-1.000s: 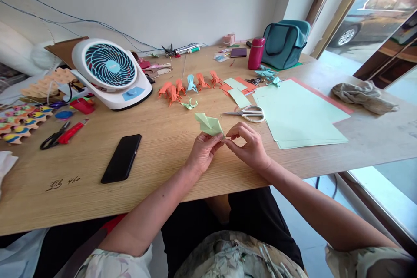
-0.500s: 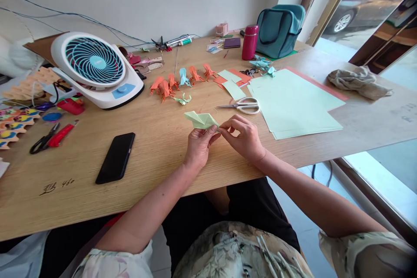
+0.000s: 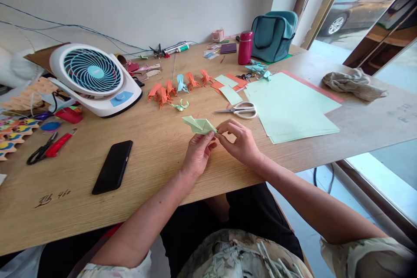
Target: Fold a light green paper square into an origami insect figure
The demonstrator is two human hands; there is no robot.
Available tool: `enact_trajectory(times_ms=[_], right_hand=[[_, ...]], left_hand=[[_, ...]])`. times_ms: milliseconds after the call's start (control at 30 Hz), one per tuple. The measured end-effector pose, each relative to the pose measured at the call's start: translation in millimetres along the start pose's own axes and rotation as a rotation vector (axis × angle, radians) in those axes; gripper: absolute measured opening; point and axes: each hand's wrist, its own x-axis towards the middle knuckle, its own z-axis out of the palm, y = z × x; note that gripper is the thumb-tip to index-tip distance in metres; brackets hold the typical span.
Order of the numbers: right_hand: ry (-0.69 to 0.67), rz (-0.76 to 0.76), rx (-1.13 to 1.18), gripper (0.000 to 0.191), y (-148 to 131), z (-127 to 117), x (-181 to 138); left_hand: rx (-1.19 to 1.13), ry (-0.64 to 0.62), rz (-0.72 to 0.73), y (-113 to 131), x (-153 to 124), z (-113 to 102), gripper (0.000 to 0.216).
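Note:
A pale green folded paper piece [image 3: 197, 124] is held just above the wooden table [image 3: 156, 147]. My left hand [image 3: 197, 153] pinches its near right corner from below. My right hand [image 3: 240, 140] is closed in a pinch on the same corner, fingertips meeting the left hand's. The rest of the paper sticks out to the left, lying nearly flat.
White-handled scissors [image 3: 240, 110] and a stack of green sheets [image 3: 293, 106] lie to the right. Folded orange and blue paper figures [image 3: 177, 85] stand behind. A black phone [image 3: 112, 167], a fan [image 3: 94, 76], a red cutter [image 3: 58, 143], a red bottle [image 3: 245, 47], a teal bag [image 3: 273, 35].
The green paper has tipped from upright to nearly flat. Both hands stay pinched on its corner; the view has shifted slightly.

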Motion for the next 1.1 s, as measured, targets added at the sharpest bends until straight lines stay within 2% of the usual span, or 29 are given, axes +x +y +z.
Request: enact_trajectory(times_ms=[167, 267, 300, 333, 367, 467, 500, 533, 600, 667, 800, 900, 1100], right_hand=[[-0.005, 0.002, 0.032, 0.013, 4, -5, 2], [-0.019, -0.012, 0.011, 0.015, 12, -15, 6], [-0.031, -0.015, 0.002, 0.014, 16, -19, 7], [-0.049, -0.017, -0.008, 0.014, 19, -23, 9], [-0.095, -0.035, -0.044, 0.014, 21, -27, 10], [-0.253, -0.125, -0.133, 0.012, 23, -38, 15], [-0.3, -0.159, -0.155, 0.012, 22, -41, 17], [-0.351, -0.182, -0.168, 0.011, 21, -43, 20], [-0.431, -0.228, -0.178, 0.011, 17, -46, 25], [-0.475, -0.248, -0.172, 0.012, 12, -49, 30], [-0.527, -0.263, -0.154, 0.011, 10, -51, 38], [-0.536, -0.272, -0.103, 0.012, 14, -49, 42], [-0.483, -0.211, -0.024, 0.004, 26, -35, 38]], left_hand=[[0.122, -0.075, -0.051, 4, 2, -9, 0.036], [0.306, -0.215, -0.139, 18, -7, -14, 0.033], [0.48, -0.32, -0.119, 26, -12, -15, 0.033], [0.641, -0.39, -0.026, 34, -17, -15, 0.032], [0.774, -0.385, 0.153, 44, -21, -14, 0.029], [1.198, -0.26, 0.81, 71, -24, -6, 0.01], [1.323, -0.269, 0.951, 77, -20, -4, 0.011], [1.422, -0.323, 1.015, 81, -15, -2, 0.015], [1.541, -0.437, 1.024, 84, -3, -3, 0.017], [1.565, -0.515, 0.985, 81, 6, -6, 0.012], [1.476, -0.561, 0.869, 69, 12, -10, 0.006], [1.406, -0.535, 0.806, 61, 12, -11, 0.003], [1.225, -0.331, 0.751, 44, 16, -20, 0.006]])
